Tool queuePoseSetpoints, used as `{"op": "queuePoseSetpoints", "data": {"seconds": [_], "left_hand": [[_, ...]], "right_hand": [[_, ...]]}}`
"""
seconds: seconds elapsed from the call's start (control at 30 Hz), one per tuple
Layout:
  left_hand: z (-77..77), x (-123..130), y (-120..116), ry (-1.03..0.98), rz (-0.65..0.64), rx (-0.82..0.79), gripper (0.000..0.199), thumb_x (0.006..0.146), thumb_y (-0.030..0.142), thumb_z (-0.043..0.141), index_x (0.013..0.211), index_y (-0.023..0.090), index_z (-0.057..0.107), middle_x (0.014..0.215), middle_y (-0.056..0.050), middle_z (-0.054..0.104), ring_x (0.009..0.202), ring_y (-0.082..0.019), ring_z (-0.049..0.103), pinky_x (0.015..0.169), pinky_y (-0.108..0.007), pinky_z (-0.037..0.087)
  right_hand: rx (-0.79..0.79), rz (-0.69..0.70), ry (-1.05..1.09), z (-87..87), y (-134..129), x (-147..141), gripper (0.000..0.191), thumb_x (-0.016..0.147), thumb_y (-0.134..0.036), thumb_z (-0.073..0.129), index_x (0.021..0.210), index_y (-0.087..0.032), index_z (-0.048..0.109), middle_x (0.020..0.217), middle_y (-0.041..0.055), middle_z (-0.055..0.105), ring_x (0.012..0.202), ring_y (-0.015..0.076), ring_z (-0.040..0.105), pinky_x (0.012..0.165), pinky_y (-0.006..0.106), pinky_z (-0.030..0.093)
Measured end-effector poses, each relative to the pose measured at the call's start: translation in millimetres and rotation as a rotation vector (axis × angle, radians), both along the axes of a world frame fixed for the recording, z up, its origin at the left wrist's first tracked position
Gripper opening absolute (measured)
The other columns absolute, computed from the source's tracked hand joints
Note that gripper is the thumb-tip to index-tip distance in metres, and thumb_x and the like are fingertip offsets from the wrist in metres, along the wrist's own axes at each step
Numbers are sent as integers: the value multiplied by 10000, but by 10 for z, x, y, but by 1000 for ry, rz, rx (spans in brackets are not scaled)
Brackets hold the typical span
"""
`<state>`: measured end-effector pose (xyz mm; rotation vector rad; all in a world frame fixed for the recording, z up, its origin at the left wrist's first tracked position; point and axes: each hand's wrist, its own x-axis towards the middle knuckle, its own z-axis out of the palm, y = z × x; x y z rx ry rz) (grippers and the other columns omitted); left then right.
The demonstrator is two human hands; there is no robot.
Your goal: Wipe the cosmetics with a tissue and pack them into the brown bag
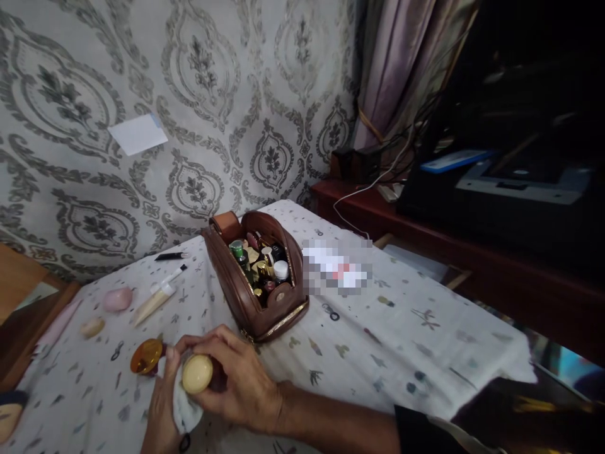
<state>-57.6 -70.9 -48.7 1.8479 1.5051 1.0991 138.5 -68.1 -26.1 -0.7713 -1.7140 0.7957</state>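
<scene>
My right hand [241, 384] is closed round a small round item with a cream-yellow face [197, 373]. Against it, my left hand [163, 400] holds a white cloth [186, 410], pressed between the two hands. Just left of my fingers is an amber round cup or lid [146, 356]; whether the left hand touches it is unclear. Beyond my hands stands an open brown bag [231, 284] filled with several small bottles, among them one with a white cap [280, 270] and one with a green cap [236, 248].
On the patterned cloth-covered table [340, 353] lie a pink sponge [118, 299], a beige sponge [92, 326], a beige tube [154, 304] and a dark brush [171, 256]. A red-brown desk [359, 205] with a cable is at the right. A blurred patch lies beside the bag.
</scene>
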Motion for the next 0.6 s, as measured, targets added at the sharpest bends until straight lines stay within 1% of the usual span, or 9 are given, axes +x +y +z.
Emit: {"op": "queuePoseSetpoints", "data": {"seconds": [0.07,0.1,0.17,0.27,0.4,0.5,0.6], "left_hand": [[144,126,7,-32,-2,-129,503,932,627,395,1195,263,622,1204,-48,692,1127,-266,639,910,-359,567],[200,202,3,-52,15,-159,535,955,623,318,1227,259,601,1227,-51,681,1133,-253,636,935,-357,552],[261,345,-15,-81,47,-147,583,960,634,263,1259,242,577,1268,-68,658,1159,-251,621,996,-371,511],[239,471,-45,-91,55,-63,574,951,628,316,1256,215,572,1300,-98,639,1207,-265,590,1065,-407,447],[153,475,-74,-23,-6,12,506,944,530,437,1305,188,531,1326,-133,621,1269,-282,547,1112,-450,383],[161,464,-87,59,-10,11,477,922,479,504,1299,187,527,1306,-143,633,1244,-293,568,1093,-461,397],[232,480,-95,70,18,-25,414,945,469,464,1254,209,553,1244,-123,666,1202,-282,596,1044,-449,442]], "right_hand": [[-12,-40,-60,-10,15,-10,347,715,-200,695,1053,-208,618,1023,38,629,902,175,626,768,253,505],[-24,-67,-112,-13,21,-13,338,707,-191,685,1035,-212,611,1008,34,627,888,179,629,742,256,503],[-48,-117,-237,-9,28,-12,327,713,-176,651,1033,-225,598,990,26,611,865,185,632,698,262,496],[-60,-150,-412,13,25,5,354,737,-149,606,1080,-234,579,1045,42,588,824,190,629,653,278,481],[-50,-117,-560,41,14,28,453,731,-56,554,1155,-213,552,1105,74,585,800,188,629,666,296,480],[-32,-102,-604,35,4,25,469,723,-7,506,1151,-189,562,1122,99,591,865,216,634,710,322,498],[-26,-59,-622,25,-8,18,467,685,-12,530,1124,-162,584,1105,112,590,906,247,630,734,344,518]]}}
